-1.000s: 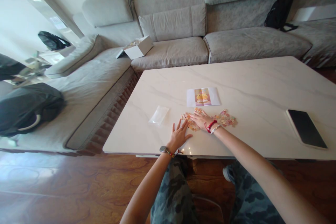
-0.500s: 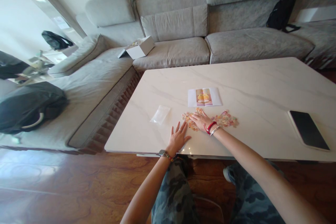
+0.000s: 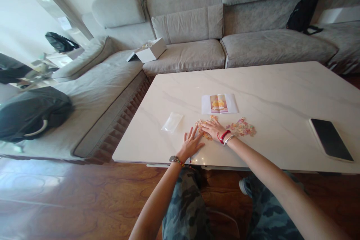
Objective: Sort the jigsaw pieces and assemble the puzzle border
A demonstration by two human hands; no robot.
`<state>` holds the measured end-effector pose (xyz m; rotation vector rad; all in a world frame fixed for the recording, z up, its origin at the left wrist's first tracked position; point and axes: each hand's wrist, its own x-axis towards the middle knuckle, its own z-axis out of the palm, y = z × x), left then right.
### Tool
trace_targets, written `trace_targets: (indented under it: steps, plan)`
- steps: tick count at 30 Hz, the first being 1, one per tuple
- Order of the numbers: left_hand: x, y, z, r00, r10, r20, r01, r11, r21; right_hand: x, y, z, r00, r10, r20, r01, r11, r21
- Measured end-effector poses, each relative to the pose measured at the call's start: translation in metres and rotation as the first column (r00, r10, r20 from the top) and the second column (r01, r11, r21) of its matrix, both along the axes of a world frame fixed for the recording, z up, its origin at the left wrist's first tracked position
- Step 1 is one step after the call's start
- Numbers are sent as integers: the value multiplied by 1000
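Small, many-coloured jigsaw puzzle pieces (image 3: pixel 241 127) lie in a loose spread on the white marbled table. My right hand (image 3: pixel 213 128), with a red cord and a silver bangle at the wrist, rests on the left part of the spread and hides some pieces. Its fingers stretch out to the left. At the spread's near left edge lies my left hand (image 3: pixel 191 144), fingers apart, a watch on its wrist. Its fingertips almost meet those of the right hand. Behind the pieces is a creased sheet of paper (image 3: pixel 219 104) printed with yellow figures.
A clear plastic bag (image 3: pixel 172 122) lies left of my hands on the table (image 3: pixel 270 93). A dark-screened phone or tablet (image 3: pixel 331 139) is near the right front edge. Beyond stands a grey sofa (image 3: pixel 185 54) with a white open box (image 3: pixel 151 51), a black backpack (image 3: pixel 303 13) and a dark bag (image 3: pixel 35 114).
My left hand has shifted slightly up and toward the right hand. My right hand has slid a little to the left over the pieces.
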<state>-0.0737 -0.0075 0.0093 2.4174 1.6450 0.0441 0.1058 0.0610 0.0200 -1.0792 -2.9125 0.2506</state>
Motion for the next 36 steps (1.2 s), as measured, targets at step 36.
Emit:
trace_targets:
  steps: [36]
  plan:
    - [10, 37, 0, 988, 152, -3, -152, 988, -1, 15, 8, -24, 920, -383, -86, 388, 921, 42]
